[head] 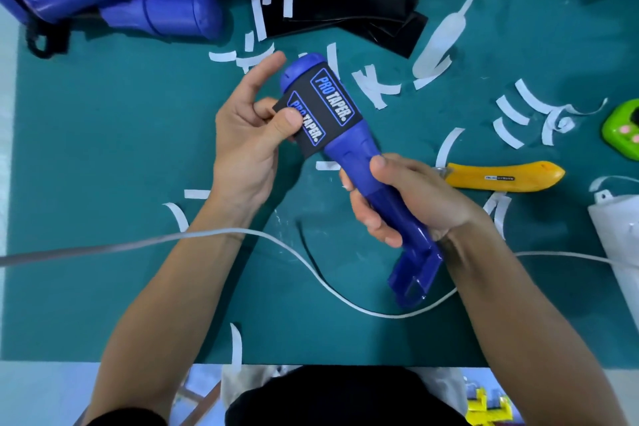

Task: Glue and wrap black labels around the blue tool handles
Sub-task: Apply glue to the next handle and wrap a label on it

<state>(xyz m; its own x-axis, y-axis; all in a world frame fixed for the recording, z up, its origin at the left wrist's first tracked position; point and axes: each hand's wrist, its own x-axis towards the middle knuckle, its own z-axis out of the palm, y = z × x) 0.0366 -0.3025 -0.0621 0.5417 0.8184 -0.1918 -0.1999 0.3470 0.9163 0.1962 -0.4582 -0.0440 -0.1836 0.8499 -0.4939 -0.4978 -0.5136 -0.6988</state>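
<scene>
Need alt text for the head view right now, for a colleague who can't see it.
Two hands hold a blue tool handle over a green mat: the left hand presses a black label around its upper end, and the right hand grips lower down. White backing strips and a yellow knife lie nearby.

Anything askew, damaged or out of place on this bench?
Nothing damaged. White backing strips litter the green mat, a normal by-product. The black label is only partly wrapped: its free end sticks out under the left hand thumb.
</scene>
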